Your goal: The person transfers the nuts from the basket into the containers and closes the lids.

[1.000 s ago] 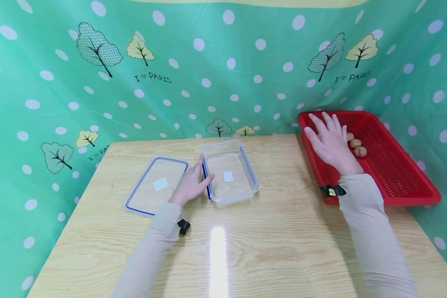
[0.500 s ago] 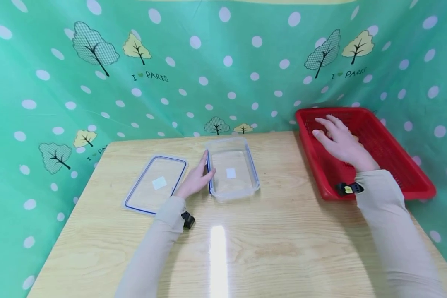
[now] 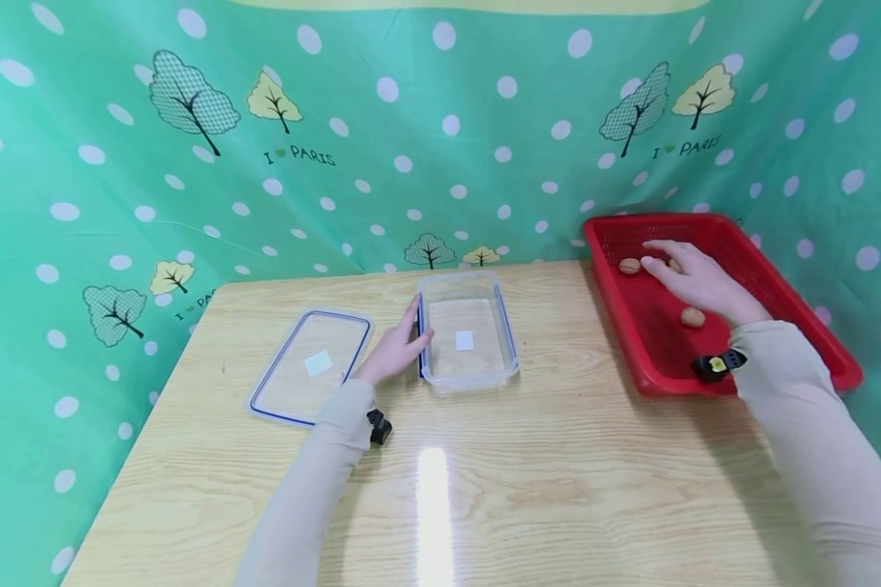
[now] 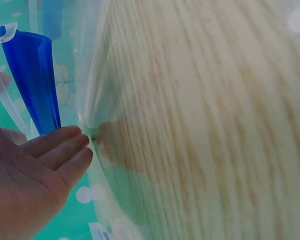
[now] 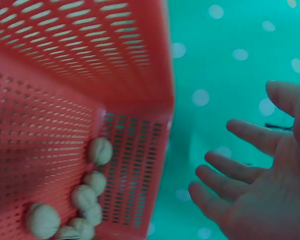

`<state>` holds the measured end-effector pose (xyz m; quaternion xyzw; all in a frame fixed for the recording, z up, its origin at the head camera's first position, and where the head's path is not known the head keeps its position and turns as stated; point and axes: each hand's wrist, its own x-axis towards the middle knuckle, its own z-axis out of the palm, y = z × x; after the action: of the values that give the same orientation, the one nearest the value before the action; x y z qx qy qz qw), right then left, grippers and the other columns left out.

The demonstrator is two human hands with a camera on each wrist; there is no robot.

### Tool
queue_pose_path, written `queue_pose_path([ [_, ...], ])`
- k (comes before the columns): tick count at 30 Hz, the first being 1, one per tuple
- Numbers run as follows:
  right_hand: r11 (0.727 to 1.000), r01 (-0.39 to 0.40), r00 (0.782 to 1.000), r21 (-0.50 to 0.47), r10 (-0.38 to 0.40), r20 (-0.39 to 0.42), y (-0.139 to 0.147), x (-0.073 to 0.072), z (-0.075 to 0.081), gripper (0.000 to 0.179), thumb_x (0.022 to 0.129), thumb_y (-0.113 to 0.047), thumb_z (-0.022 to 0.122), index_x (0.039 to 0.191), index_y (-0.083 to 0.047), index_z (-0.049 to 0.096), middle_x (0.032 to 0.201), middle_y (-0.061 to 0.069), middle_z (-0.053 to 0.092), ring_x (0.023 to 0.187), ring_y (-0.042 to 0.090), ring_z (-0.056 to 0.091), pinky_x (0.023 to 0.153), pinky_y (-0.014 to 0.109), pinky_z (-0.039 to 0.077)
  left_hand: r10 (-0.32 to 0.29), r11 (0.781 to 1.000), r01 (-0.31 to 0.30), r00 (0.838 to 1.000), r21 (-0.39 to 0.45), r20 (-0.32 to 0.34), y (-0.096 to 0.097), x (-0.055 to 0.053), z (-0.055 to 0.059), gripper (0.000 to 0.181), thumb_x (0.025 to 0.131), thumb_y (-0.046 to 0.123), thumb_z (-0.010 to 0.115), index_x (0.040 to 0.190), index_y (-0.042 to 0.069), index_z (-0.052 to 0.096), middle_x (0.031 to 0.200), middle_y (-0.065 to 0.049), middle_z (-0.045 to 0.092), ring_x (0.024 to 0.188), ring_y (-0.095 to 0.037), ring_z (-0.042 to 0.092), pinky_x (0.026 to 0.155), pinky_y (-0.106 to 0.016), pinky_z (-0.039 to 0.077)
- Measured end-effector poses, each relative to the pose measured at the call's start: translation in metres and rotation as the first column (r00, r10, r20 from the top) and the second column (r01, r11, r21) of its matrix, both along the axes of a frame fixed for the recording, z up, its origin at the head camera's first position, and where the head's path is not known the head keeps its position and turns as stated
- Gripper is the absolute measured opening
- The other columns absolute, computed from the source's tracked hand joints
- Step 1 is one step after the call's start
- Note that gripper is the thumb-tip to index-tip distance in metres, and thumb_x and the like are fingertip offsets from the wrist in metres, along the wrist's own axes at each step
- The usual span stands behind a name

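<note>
In the head view my left hand (image 3: 392,350) lies along the left side of a clear lidless food container (image 3: 470,375), index finger along its wall, thumb at the rim. Its fingers look straight in the left wrist view, beside a blue latch (image 4: 35,80). My right hand (image 3: 701,281) hovers over a red plastic basket (image 3: 649,379) with fingers extended. One walnut (image 3: 630,266) sits left of the fingertips and another walnut (image 3: 692,317) below the palm. The right wrist view shows several walnuts (image 5: 84,197) and a right palm (image 5: 270,200) with nothing in it.
A clear lid (image 3: 282,383) with a blue seal lies left of the container on the wooden table (image 3: 529,481). Behind the table hangs a green dotted curtain (image 3: 382,155). The basket stands at the back right against it.
My right hand has shifted right and nearer over the basket, and walnuts now show to its left and below it. The left hand and container appear slightly farther right in view.
</note>
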<state>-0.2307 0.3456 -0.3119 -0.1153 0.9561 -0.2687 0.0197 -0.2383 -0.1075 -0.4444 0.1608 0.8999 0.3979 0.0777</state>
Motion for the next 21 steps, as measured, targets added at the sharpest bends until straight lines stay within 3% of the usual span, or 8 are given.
queue_pose_path([
  [10, 0.999, 0.000, 0.991, 0.048, -0.007, 0.131, 0.029, -0.023, -0.021, 0.061, 0.100, -0.041, 0.045, 0.140, 0.006, 0.039, 0.129, 0.033, 0.048, 0.115, 0.047, 0.045, 0.097, 0.064, 0.036, 0.009, 1.000, -0.010, 1.000, 0.028, 0.029, 0.000, -0.002, -0.001, 0.074, 0.101, 0.035, 0.046, 0.157, 0.020, 0.000, 0.141, -0.028, 0.042, 0.124, -0.042, 0.047, 0.105, -0.051, 0.035],
  [16, 0.998, 0.012, 0.982, 0.062, -0.023, 0.187, 0.046, -0.030, -0.033, 0.064, 0.099, -0.039, 0.048, 0.139, 0.010, 0.038, 0.129, 0.034, 0.045, 0.116, 0.049, 0.039, 0.093, 0.064, 0.039, 0.006, 0.999, -0.008, 0.999, 0.039, 0.036, 0.000, -0.003, -0.003, 0.074, 0.101, 0.037, 0.045, 0.156, 0.021, -0.001, 0.139, -0.027, 0.045, 0.123, -0.041, 0.048, 0.105, -0.051, 0.035],
  [19, 0.999, 0.027, 0.977, 0.030, -0.033, 0.211, 0.057, -0.033, -0.039, 0.066, 0.099, -0.039, 0.048, 0.141, 0.010, 0.034, 0.128, 0.033, 0.048, 0.113, 0.044, 0.047, 0.089, 0.051, 0.047, 0.007, 0.999, -0.009, 0.999, 0.037, 0.040, 0.000, -0.003, -0.003, 0.074, 0.101, 0.039, 0.044, 0.157, 0.022, -0.001, 0.138, -0.026, 0.046, 0.123, -0.041, 0.048, 0.105, -0.051, 0.035],
  [21, 0.999, 0.038, 0.972, -0.022, -0.032, 0.232, 0.065, -0.035, -0.043, 0.066, 0.100, -0.036, 0.049, 0.143, 0.011, 0.030, 0.127, 0.031, 0.052, 0.107, 0.031, 0.056, 0.086, 0.039, 0.051, 0.012, 0.999, -0.013, 0.999, 0.038, 0.041, 0.000, -0.003, -0.003, 0.074, 0.101, 0.040, 0.044, 0.157, 0.023, 0.000, 0.138, -0.025, 0.047, 0.124, -0.040, 0.048, 0.105, -0.051, 0.035],
])
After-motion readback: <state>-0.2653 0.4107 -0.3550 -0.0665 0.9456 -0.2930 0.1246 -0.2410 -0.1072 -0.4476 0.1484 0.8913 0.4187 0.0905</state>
